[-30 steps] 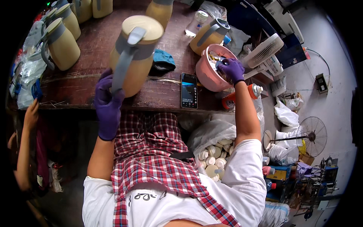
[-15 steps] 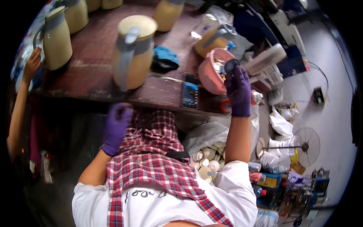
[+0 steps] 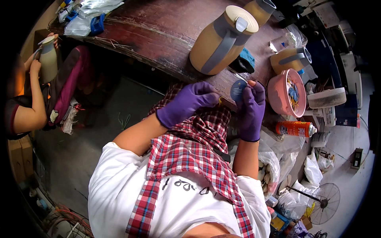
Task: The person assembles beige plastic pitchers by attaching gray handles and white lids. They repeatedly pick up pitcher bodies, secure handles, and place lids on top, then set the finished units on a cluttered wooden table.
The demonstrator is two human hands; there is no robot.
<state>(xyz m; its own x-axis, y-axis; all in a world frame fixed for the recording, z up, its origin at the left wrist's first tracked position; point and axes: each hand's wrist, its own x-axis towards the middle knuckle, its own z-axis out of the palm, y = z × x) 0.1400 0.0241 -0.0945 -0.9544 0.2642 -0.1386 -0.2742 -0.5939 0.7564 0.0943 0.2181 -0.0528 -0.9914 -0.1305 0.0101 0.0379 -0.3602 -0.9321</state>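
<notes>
In my purple-gloved right hand [image 3: 251,109] is a round dark blue hang tag [image 3: 238,90] with pale print, gripped between thumb and fingers at the table edge. Left of it, my gloved left hand [image 3: 190,104] is closed in a pinch, and a bit of thin yellow string [image 3: 220,101] shows at its fingertips. Whether that string joins the tag I cannot tell. Just beyond both hands stands a cream thermos jug [image 3: 220,43] with a grey handle and a cream lid. A pink basin [image 3: 274,95] of tags and yellow strings sits right of my right hand.
Beside the basin are a small white fan [image 3: 327,98] and an orange spray can [image 3: 295,129]. More jugs [image 3: 289,59] stand behind, near a teal-and-black cloth item [image 3: 244,61]. At far left a co-worker holds another jug [image 3: 49,61]. Plastic bags [image 3: 274,158] lie below the table.
My view has swung left. Both hands have come close together at the table edge, the right one bringing the tag away from the basin. My left hand now pinches the yellow string.
</notes>
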